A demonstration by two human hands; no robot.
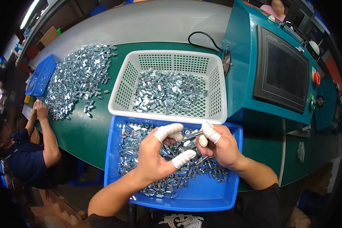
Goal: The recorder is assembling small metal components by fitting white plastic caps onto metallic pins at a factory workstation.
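My left hand [151, 155] hovers over a blue tray [207, 197], its thumb and fingers apart in a loose curve. White finger cots cover several of its fingertips. Close to its right, my right hand [225, 149], also wearing white finger cots, pinches a slim shiny metal piece [194, 135] between thumb and fingers. That piece points left toward the left fingers; its exact kind is hard to make out. Under both hands, many long silver hex nuts [165, 190] lie loose in the tray, partly hidden by my hands.
Behind the tray stands a white perforated basket [119, 91] holding more hex nuts [167, 91]. A large nut pile [79, 76] covers the green table [81, 133] at left, beside a blue basket [41, 78] and a seated co-worker [30, 152]. A teal machine with a screen [283, 70] stands right.
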